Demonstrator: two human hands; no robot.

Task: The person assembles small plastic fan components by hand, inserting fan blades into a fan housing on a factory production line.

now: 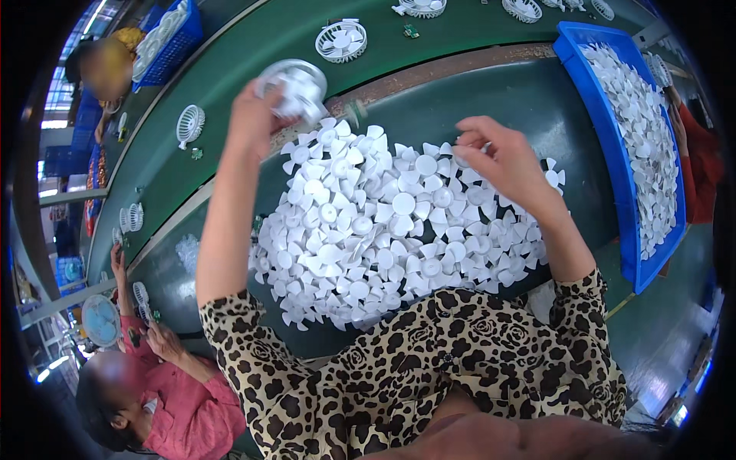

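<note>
At the upper left of the pile, my left hand [256, 115] is closed around a white round plastic fan housing [313, 74], blurred by motion. White fan blades show inside or against it, though the blur hides how they sit. Below lies a large heap of small white plastic fan blades [402, 203], spread over the green work surface before me. Over the heap's right upper edge hovers my right hand [502, 157]. Its fingers are loosely curved, with the thumb apart from the index finger, and nothing shows between them.
A green conveyor belt [230, 84] runs past the far side, carrying a white fan housing [342, 41] and small green circuit boards [412, 31]. A blue tray [635, 261] of more blades stands at right. A person in red [180, 406] works at lower left; others sit farther off.
</note>
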